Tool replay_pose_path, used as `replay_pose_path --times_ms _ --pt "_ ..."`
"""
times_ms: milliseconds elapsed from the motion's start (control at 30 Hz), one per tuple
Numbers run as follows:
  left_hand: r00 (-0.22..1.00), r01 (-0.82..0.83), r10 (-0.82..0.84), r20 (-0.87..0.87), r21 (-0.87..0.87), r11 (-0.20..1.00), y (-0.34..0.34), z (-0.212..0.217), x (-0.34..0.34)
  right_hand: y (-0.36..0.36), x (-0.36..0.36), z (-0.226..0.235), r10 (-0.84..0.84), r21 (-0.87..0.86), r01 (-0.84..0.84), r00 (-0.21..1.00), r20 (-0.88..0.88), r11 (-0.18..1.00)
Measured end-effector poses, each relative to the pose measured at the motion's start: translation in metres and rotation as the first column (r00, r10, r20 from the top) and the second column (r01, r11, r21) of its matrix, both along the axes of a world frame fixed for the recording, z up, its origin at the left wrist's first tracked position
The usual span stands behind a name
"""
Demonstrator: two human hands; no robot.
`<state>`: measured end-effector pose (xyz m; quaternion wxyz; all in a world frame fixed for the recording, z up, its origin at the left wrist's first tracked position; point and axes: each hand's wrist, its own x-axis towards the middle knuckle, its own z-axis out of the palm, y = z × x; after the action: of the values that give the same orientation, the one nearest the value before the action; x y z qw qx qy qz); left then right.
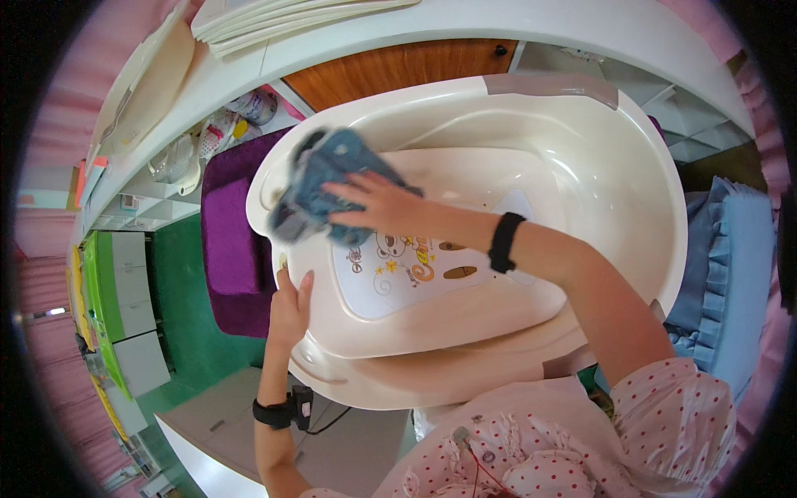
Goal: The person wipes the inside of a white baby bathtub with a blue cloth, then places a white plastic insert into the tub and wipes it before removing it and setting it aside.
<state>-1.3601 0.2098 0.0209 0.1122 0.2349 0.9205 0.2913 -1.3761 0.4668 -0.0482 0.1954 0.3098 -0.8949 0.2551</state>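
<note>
A large cream baby bathtub [614, 191] lies in front of me, its inside printed with a cartoon bear and two brown oval marks. My right hand [378, 202] presses a blue-grey cloth [340, 162] onto the tub's left end, fingers spread over it. The cloth is bunched, and its left edge is smeared by motion. Lower down on the same end, my left hand [290, 311] grips the tub's rim, thumb up; some of its fingers are hidden by the rim.
Purple cushioned seating [237, 241] is behind the tub's left end. A white counter [324, 62] curves along the far side above a brown wooden door [398, 70]. Blue ruffled fabric [726, 266] hangs at right. A grey cabinet [241, 423] stands near my left forearm.
</note>
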Motion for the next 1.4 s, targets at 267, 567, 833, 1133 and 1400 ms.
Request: replay_pose_path --times_ms 267,567,833,1133,1400 --pt "0.996 -0.051 0.057 0.074 -0.074 0.996 0.0 0.005 0.0 0.163 0.107 -0.052 -0.251 0.597 0.15 0.964 0.089 0.788" --pt "0.995 -0.057 0.061 0.073 -0.049 0.997 0.008 0.005 0.002 0.158 0.138 -0.016 -0.713 0.658 0.292 0.41 0.57 0.694" --pt "0.998 -0.057 0.057 -0.002 -0.045 0.997 0.004 0.001 0.0 0.078 0.187 -0.015 -0.403 0.433 -0.061 0.266 0.875 0.899" --pt "0.993 -0.11 0.113 0.043 -0.074 0.991 0.002 0.0 0.0 -0.007 0.139 0.052 0.295 -0.243 -0.19 0.335 0.895 0.951" --pt "0.971 -0.169 0.155 0.181 0.067 0.983 -0.036 -0.027 0.001 -0.065 0.004 0.055 0.42 -0.526 -0.18 0.823 0.383 0.831"
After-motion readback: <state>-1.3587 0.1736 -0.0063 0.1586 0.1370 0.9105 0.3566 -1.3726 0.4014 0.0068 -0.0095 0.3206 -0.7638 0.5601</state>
